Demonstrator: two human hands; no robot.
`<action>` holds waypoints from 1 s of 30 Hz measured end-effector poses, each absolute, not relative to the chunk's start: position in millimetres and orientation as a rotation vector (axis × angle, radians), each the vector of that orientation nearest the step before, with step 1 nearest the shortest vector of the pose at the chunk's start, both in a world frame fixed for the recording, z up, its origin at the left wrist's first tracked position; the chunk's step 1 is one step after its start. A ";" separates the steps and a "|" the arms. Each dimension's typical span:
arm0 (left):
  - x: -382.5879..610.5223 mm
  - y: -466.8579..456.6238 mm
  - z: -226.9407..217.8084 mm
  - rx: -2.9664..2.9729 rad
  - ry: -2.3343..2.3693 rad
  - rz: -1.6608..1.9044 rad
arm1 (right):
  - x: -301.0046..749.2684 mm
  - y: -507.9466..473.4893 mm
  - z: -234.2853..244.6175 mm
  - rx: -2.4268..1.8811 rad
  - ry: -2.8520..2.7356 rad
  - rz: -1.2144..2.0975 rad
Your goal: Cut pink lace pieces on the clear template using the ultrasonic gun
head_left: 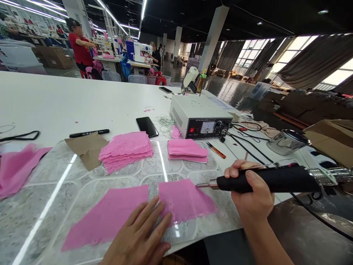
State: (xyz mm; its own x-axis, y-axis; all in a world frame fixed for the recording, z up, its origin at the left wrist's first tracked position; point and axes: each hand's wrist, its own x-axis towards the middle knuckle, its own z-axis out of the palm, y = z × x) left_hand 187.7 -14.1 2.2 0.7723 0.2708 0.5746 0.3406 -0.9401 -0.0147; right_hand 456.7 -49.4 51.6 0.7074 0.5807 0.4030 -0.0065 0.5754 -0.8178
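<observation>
Two flat pink fabric pieces lie side by side on the clear patterned mat [190, 232]: a left piece [110, 213] and a right piece [184, 200]. My left hand [145, 230] rests flat with fingers stretched out, its fingertips touching the inner edges of both pieces. In my right hand [252, 187] is a black-handled ultrasonic cutter [275, 179], the fingers wrapped round its grip. The cutter's metal tip meets the upper right edge of the right piece; whether it presses in, I cannot tell. A cable trails from the cutter's rear.
Behind the pieces stand a lacy pink fabric stack [127, 149] and a smaller pink stack [187, 150]. A control box [204, 114] sits farther back, near a phone [147, 127], an orange-handled tool [217, 150] and a glass jar [286, 143]. A marker [89, 133] lies left beside brown card [86, 147].
</observation>
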 end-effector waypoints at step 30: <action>185.3 -10.0 1.6 -2.785 -0.403 -0.814 | 466.9 -62.6 54.1 -0.904 -0.745 0.382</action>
State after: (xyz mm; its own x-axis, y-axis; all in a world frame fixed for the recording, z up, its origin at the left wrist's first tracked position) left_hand 185.3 -10.0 1.6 0.8098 0.1999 0.5516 0.3170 -0.9402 -0.1247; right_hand 466.9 -62.6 54.1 0.6914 0.5887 0.4188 0.0041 0.5765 -0.8171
